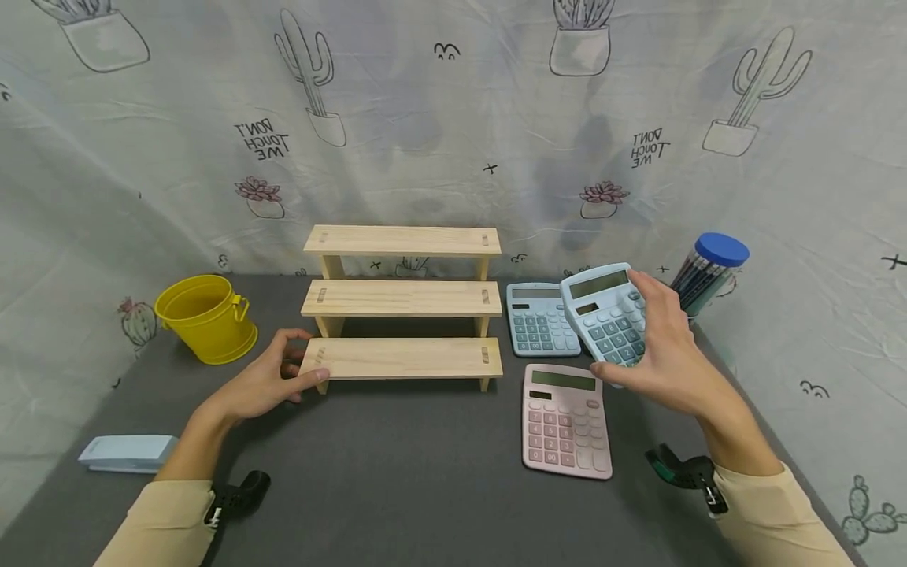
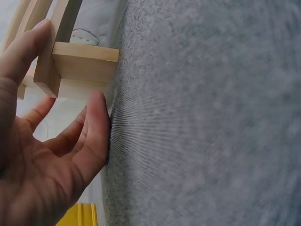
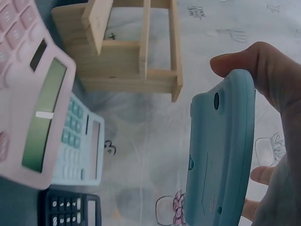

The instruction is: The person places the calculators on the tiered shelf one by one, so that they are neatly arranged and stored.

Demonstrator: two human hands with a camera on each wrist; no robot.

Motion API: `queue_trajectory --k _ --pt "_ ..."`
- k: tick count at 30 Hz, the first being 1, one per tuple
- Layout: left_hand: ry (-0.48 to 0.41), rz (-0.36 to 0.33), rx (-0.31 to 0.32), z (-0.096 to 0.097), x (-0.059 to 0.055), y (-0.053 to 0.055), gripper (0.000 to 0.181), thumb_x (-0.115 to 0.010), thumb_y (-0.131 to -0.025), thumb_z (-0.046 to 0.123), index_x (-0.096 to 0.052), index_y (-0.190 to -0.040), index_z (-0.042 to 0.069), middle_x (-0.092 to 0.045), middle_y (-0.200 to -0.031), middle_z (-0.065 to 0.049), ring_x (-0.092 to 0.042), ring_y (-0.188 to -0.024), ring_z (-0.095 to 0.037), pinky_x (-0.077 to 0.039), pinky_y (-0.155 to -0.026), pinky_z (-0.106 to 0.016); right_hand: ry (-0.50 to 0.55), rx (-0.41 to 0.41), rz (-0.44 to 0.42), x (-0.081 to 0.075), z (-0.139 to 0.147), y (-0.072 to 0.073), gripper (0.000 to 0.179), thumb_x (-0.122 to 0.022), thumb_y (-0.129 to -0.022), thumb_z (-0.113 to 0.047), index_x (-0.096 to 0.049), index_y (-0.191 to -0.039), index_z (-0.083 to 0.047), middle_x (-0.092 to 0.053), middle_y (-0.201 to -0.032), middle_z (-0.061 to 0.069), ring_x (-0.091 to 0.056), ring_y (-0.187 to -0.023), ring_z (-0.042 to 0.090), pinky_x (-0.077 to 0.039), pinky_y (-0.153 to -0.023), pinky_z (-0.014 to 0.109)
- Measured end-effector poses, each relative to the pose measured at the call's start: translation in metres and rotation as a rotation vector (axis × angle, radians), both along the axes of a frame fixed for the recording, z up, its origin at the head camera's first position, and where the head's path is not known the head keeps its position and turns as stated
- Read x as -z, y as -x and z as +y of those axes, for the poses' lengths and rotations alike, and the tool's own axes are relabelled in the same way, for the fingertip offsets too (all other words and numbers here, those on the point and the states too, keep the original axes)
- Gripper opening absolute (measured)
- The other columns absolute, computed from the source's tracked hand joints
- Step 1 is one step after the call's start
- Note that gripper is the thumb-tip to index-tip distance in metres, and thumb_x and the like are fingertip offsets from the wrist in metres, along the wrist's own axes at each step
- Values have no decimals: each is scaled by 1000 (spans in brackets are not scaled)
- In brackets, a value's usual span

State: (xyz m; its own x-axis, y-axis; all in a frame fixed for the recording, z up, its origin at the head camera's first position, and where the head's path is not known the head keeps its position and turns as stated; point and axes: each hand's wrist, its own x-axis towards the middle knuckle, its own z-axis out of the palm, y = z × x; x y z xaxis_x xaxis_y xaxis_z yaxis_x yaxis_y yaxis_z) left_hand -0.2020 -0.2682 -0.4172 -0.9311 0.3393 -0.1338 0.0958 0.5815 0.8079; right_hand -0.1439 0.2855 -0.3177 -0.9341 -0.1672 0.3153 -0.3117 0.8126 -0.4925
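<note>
My right hand (image 1: 673,350) holds a light blue calculator (image 1: 602,311) by its side edges, tilted and raised above the table. Its smooth back (image 3: 218,150) shows in the right wrist view. Under and beside it lie a pink calculator (image 1: 567,421) and a second light blue calculator (image 1: 542,319). A black calculator (image 3: 70,209) appears only in the right wrist view. My left hand (image 1: 265,378) grips the left end of the lowest step of a three-step wooden rack (image 1: 404,358), thumb (image 2: 30,49) on the board and fingers beyond its end.
Left of the rack stands a yellow bucket (image 1: 205,319). A pale blue oblong object (image 1: 127,453) lies near my left forearm. At the back right is a clear pen holder with a blue top (image 1: 721,249). A printed cloth (image 1: 425,118) hangs behind the grey table (image 1: 425,480).
</note>
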Motion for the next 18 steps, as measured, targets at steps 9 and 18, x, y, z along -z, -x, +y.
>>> queue_trajectory --k 9,18 --pt "-79 -33 17 1 4 0 81 -69 -100 35 -14 -153 10 -44 -145 -30 -65 -106 -31 -60 -78 -39 13 -13 7 -10 -14 4 130 -94 -67 -32 -9 -165 -21 -11 -167 19 -22 -142 47 -24 -102 76" --pt "-107 -51 11 -1 8 3 79 -68 -101 33 -13 -153 11 -45 -143 -31 -64 -106 -32 -60 -78 -38 30 -59 -6 -14 -38 14 126 -91 -71 -36 -9 -165 -21 -11 -167 15 -22 -146 45 -24 -106 78"
